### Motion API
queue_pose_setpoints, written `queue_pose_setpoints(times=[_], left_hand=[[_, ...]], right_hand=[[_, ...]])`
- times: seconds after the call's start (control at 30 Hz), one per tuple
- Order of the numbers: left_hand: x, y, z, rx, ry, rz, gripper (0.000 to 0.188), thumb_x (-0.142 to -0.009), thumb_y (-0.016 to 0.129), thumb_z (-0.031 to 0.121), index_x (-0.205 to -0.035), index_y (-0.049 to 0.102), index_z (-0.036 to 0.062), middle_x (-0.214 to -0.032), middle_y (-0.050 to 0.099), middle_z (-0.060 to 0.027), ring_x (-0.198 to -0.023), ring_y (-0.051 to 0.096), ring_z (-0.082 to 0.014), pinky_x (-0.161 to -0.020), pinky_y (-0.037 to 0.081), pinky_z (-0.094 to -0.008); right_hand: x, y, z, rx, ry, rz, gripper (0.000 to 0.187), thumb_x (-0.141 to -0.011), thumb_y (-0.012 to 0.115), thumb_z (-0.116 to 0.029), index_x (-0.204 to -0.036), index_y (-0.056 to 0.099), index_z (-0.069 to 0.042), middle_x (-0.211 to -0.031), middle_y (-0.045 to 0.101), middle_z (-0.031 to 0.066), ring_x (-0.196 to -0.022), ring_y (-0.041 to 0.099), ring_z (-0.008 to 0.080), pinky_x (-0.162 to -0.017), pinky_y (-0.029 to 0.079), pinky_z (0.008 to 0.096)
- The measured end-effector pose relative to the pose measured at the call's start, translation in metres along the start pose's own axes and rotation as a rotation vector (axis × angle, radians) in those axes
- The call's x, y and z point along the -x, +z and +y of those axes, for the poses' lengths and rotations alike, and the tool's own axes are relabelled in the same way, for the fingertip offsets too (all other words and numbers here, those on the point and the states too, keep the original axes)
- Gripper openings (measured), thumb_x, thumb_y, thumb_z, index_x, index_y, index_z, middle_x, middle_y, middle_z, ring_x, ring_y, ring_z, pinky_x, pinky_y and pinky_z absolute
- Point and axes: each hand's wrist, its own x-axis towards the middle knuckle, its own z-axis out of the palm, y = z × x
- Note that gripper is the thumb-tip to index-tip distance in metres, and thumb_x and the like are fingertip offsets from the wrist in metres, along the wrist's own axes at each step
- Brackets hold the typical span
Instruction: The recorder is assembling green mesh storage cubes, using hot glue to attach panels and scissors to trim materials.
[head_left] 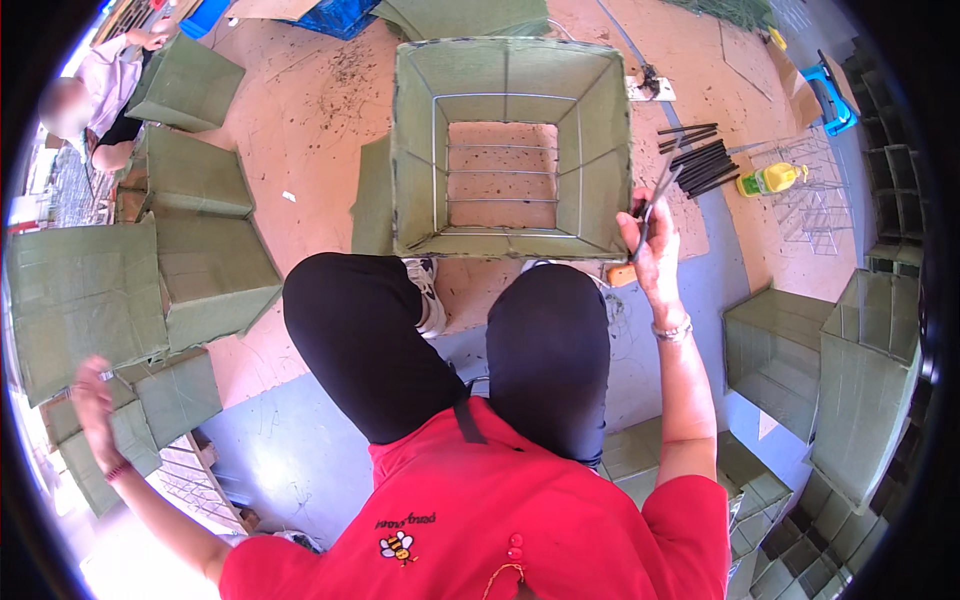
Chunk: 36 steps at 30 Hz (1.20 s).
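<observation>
Box (pixel 415 150), green fabric, wire-framed; right hand (pixel 655 258) clamped on scissors (pixel 658 192); left hand (pixel 94 408) blurred, cannot tell.

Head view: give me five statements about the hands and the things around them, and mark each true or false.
1. The right hand holds scissors. True.
2. The left hand grips the rim of the green-covered frame. False: it is well away from that frame, at the left of the view.
3. Bare wires cross the frame's central opening. True.
4. The yellow bottle is left of the black rods. False: it is to their right.
5. The person wears a red shirt. True.
</observation>
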Motion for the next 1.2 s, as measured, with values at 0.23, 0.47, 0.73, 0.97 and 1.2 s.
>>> queue_pose_setpoints(times=[0.23, 0.47, 0.73, 0.97, 1.2], left_hand=[[0.114, 0.141, -0.099, -0.828, -0.268, -0.427, 0.018, -0.069, 0.068, 0.02, -0.071, 0.061, 0.0035, -0.071, 0.062, -0.018, -0.067, 0.061, -0.0329, -0.061, 0.046, -0.0418], [-0.09, 0.239, 0.242, 0.168, 0.334, -0.267, 0.011, -0.087, 0.055, 0.004, -0.089, 0.059, -0.0053, -0.077, 0.058, -0.0083, -0.074, 0.054, -0.0123, -0.069, 0.044, -0.0247], [-0.092, 0.447, 0.381, 0.426, 0.712, -1.008, 0.027, -0.084, 0.062, 0.024, -0.086, 0.065, -0.0021, -0.078, 0.066, -0.0138, -0.071, 0.063, -0.021, -0.065, 0.048, -0.0323], [-0.076, 0.47, 0.392, 0.514, 0.625, -0.805, 0.018, -0.077, 0.064, 0.017, -0.077, 0.066, -0.0015, -0.064, 0.061, -0.0147, -0.059, 0.061, -0.0244, -0.059, 0.045, -0.0362], [-0.065, 0.462, 0.394, 0.35, 0.627, -0.836, 0.017, -0.077, 0.065, 0.019, -0.077, 0.066, 0.0024, -0.065, 0.061, -0.0139, -0.06, 0.06, -0.0263, -0.059, 0.045, -0.0375]], right_hand=[[-0.004, 0.012, 0.005, -0.065, 0.011, -0.01, 0.031, -0.081, 0.066, -0.002, -0.109, 0.052, -0.005, -0.084, 0.05, -0.0023, -0.075, 0.046, 0.0047, -0.066, 0.039, 0.0171], [0.004, 0.004, 0.007, -0.183, 0.067, -0.017, 0.032, -0.082, 0.068, -0.01, -0.109, 0.052, -0.007, -0.088, 0.048, -0.0031, -0.082, 0.045, 0.0056, -0.075, 0.038, 0.0194], [-0.019, 0.011, 0.004, -0.246, 0.124, 0.006, 0.03, -0.081, 0.068, -0.013, -0.107, 0.052, -0.007, -0.087, 0.048, -0.0042, -0.079, 0.045, 0.0047, -0.071, 0.038, 0.0191], [-0.029, 0.008, 0.001, -0.186, 0.196, -0.031, 0.03, -0.08, 0.07, -0.014, -0.105, 0.054, -0.009, -0.084, 0.05, -0.0062, -0.073, 0.044, 0.0033, -0.064, 0.038, 0.019], [-0.022, 0.007, 0.002, -0.234, 0.228, -0.024, 0.03, -0.079, 0.071, -0.014, -0.104, 0.055, -0.009, -0.085, 0.05, -0.0066, -0.076, 0.045, 0.0033, -0.066, 0.038, 0.019]])
